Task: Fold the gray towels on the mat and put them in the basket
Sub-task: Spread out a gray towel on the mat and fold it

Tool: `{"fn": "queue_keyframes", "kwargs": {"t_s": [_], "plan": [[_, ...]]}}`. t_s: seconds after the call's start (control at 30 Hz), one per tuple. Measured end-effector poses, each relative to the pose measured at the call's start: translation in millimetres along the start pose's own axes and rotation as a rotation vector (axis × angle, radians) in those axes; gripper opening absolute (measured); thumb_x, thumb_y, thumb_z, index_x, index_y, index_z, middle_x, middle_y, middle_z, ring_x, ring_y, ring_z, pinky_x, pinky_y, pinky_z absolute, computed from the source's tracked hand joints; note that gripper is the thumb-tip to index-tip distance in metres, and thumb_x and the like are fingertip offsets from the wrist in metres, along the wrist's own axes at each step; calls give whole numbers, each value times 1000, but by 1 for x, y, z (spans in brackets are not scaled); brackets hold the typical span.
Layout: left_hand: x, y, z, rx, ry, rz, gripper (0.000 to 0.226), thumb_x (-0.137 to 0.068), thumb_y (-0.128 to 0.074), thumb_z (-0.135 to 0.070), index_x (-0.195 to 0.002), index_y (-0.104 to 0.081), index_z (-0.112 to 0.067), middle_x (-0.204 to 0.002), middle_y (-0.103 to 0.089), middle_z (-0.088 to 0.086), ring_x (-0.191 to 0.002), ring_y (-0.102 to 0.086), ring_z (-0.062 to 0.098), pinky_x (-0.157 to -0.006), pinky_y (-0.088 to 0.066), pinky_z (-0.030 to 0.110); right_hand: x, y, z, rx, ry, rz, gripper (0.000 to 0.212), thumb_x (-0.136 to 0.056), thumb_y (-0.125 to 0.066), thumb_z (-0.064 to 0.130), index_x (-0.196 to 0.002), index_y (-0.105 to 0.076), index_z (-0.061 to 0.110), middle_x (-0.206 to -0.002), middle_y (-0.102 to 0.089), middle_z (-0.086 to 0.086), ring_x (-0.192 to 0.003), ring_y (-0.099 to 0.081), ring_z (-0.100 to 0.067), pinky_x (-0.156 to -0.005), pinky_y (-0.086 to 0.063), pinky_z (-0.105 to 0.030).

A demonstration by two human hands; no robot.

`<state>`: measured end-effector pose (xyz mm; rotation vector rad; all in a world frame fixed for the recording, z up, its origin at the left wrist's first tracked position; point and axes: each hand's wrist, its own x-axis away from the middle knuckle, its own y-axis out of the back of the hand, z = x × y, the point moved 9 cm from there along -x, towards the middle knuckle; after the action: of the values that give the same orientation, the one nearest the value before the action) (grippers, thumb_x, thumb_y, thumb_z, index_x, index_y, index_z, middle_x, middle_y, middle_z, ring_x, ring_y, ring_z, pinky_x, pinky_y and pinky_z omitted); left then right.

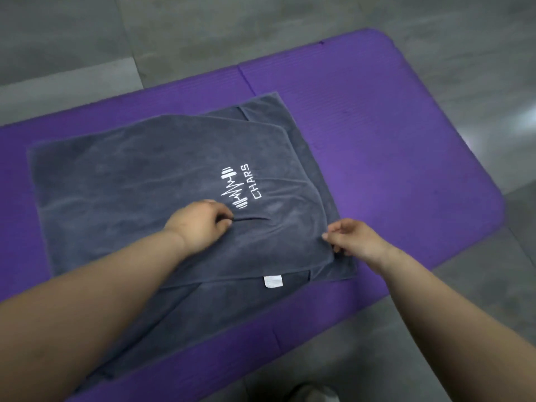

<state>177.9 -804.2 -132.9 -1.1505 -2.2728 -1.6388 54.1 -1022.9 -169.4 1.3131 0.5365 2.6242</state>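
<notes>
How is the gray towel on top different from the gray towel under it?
The top gray towel bears a white logo reading CHARS; the gray towel underneath shows no logo, only a white tag by its near edge. The top one lies fully in view and is wrinkled where the left hand pinches it; the lower one is mostly covered and looks flat. The right hand holds the top towel's edge. Both are gray cloth on the purple mat.

2 bare forearms, no sleeves, left hand (pixel 200 224), right hand (pixel 358 240)
</notes>
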Motion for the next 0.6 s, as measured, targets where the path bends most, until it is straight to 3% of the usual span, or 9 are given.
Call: {"fn": "queue_keyframes", "kwargs": {"t_s": [0.1, 0.2, 0.27, 0.3, 0.33, 0.4, 0.47, 0.53, 0.6], "plan": [[6, -15, -21, -177, -161, 85, 16, -89, -49, -41, -92, -57, -27, -116, -57, -3, -110, -53, 16, -84, -40, 24, 14, -11, -19, 22, -31, 29, 31, -87, -56, 1, -64, -44, 18, -57, -45, -1, -28, -42, 6, -35, -31, -5], [38, -47, -35, -409, -359, 167, 39, -79, -56, -54, -103, -55, -23, -113, -57, -5, -107, -55, 13, -82, -43, 22, 16, -2, -26, 6, -39, -12, 32, -89, -51, -2, -63, -43, 15, -57, -46, -4, -26, -43, 5, -33, -30, -5], [51, -56, -31, -492, -440, 67, 56, -48, -78, -57, -89, -64, -21, -86, -66, -4, -77, -66, 12, -59, -50, 17, 14, 3, -30, 3, -49, -40, 32, -90, -48, -3, -63, -43, 15, -55, -46, -3, -26, -42, 4, -32, -30, -6], [55, -59, -27, -463, -465, 9, 54, -35, -83, -52, -75, -65, -20, -71, -65, -5, -60, -65, 11, -46, -47, 15, 14, 5, -31, -4, -47, -51, 33, -90, -48, -4, -63, -43, 14, -50, -47, -2, -26, -41, 3, -32, -30, -6], [56, -62, -22, -411, -475, -24, 45, -35, -84, -44, -68, -63, -21, -61, -62, -5, -52, -62, 12, -40, -44, 14, 14, 8, -33, -8, -46, -67, 33, -89, -47, -5, -63, -43, 14, -43, -48, 2, -26, -41, 3, -32, -30, -6], [58, -63, -20, -316, -524, -41, 13, -59, -62, -34, -66, -58, -23, -56, -60, -6, -48, -61, 13, -38, -41, 13, 14, 13, -36, -22, -33, -102, 33, -88, -46, -7, -63, -44, 14, -29, -47, 6, -26, -41, 2, -33, -31, -6], [60, -57, -25, -235, -549, -45, 22, -67, -41, -29, -63, -62, -23, -57, -62, -9, -54, -61, 7, -45, -42, 16, 16, 22, -34, -52, 3, -157, 34, -86, -45, -10, -62, -44, 15, -28, -48, 11, -26, -41, 2, -33, -30, -5], [66, -50, -35, -133, -582, -77, 27, -68, -40, -28, -63, -67, -23, -60, -64, -11, -62, -54, 1, -58, -40, 16, 21, 33, -33, -52, 42, -220, 35, -83, -47, -12, -61, -44, 15, -29, -47, 11, -28, -40, 2, -35, -29, -5], [79, -60, -48, -70, -638, -28, 27, -68, -42, -29, -64, -68, -25, -60, -64, -13, -60, -55, 0, -54, -41, 13, 27, 40, -37, 1, 46, -242, 35, -80, -50, -11, -59, -43, 16, -33, -45, 7, -31, -40, 2, -39, -30, -6]]}}
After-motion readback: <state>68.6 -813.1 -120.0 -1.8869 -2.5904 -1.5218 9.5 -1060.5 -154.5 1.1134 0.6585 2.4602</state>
